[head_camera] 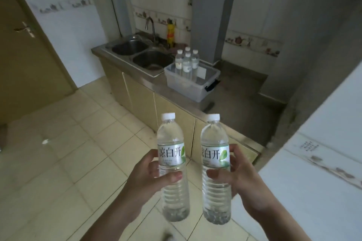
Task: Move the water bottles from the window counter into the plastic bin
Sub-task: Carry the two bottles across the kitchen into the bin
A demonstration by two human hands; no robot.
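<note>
Head view looks down across a tiled kitchen toward a long steel tabletop [148, 82] over tan cabinet doors, with a double sink [141, 53] at its far end and a faucet behind. On that tabletop, just beside the sink, stands the clear plastic bin [195, 88] with a dark latch; four water bottles [187, 62] stand upright in its far corner, close together. The floor [78, 143] is pale tile, and a brown door is at the left.

Nearer the camera, well apart from the bin, the left hand [148, 178] is wrapped around one bottle [173, 168] at its label, and the right hand [235, 174] grasps a second bottle [215, 170] the same way, both upright with caps on.

The carry is likely mid-way. To finish well, walk close, lower each bottle base-first into the open near part of the bin, clear of the four already standing, and let go only once each base sits flat.
</note>
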